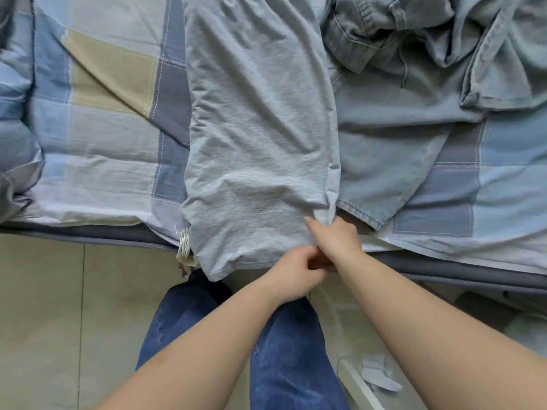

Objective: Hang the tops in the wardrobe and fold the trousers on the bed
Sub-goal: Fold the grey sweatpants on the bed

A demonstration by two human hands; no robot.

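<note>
Light grey trousers lie lengthwise on the bed, their waistband end hanging over the near edge, with a white drawstring dangling at the left corner. My right hand grips the bunched right corner of the waistband. My left hand sits just below it, fingers curled on the same hem edge. A pale blue denim shirt lies crumpled to the right of the trousers, partly under them.
The bed is covered by a blue, white and beige checked duvet. Its dark grey mattress edge runs across in front of me. Beige tiled floor lies below, with my blue-jeaned legs and a small cloth scrap.
</note>
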